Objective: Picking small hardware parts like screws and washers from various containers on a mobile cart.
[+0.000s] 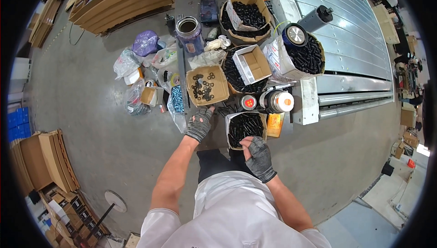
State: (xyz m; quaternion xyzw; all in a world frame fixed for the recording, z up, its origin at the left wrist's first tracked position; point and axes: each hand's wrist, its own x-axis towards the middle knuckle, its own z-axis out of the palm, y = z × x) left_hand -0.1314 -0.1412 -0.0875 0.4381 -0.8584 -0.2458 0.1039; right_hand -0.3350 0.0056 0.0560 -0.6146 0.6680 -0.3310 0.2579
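My left hand (199, 124), in a grey fingerless glove, is at the near edge of a shallow cardboard box (221, 94) with loose black rings (205, 94) in it. Its fingers are curled together, and anything between them is too small to make out. Over the near right corner of a small carton (229, 142) full of black screws (246, 127), my gloved right hand (259, 158) has thumb and fingers pinched. Whatever it might hold is hidden. Some dark parts (226, 108) lie on the bench between the two boxes.
Behind stand cartons of black parts (306, 57), a white open box (253, 64), a large steel flask (188, 38) and a phone (209, 10). Flasks (276, 101) and an orange box (275, 124) are at right. Bags (127, 62) and blue screws (177, 98) sit left; a metal roller table (355, 84) is right.
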